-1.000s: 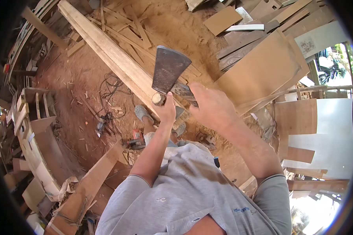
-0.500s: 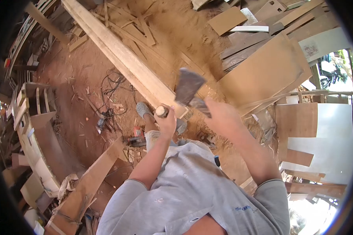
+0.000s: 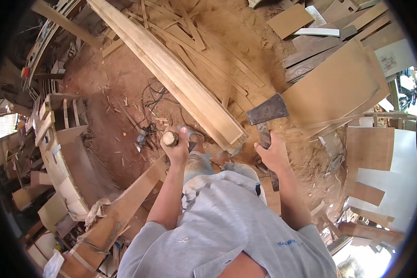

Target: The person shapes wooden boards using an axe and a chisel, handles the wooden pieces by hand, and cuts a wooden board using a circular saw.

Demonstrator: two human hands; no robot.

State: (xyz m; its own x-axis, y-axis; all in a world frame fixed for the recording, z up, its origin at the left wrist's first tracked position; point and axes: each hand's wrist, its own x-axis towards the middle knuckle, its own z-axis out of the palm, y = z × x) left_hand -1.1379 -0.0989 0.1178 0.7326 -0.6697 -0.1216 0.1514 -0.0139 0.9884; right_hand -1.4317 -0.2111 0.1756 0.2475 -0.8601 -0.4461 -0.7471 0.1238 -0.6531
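My left hand (image 3: 175, 147) is closed around a tool with a round, light wooden handle end (image 3: 170, 138); a bit of dark blade shows beside the fingers. Held in my right hand (image 3: 274, 155) is a hatchet (image 3: 267, 110), its dark metal head above the fist and the handle's lower end below it. Between and beyond my hands lies a long stack of wooden beams (image 3: 185, 85), its near end close to my feet. Neither tool touches the beams.
Thin wood strips (image 3: 190, 46) lie scattered beyond the beams. Boards and panels (image 3: 333, 88) lean at the right. A black cable (image 3: 155, 95) lies on the dirt at the left, near a wooden frame (image 3: 62, 171). A long plank (image 3: 125, 204) lies at lower left.
The hatchet has moved right and down, away from my left hand, and its head has turned sideways. My left hand has moved left and down. The view has shifted, so the beams appear further right.
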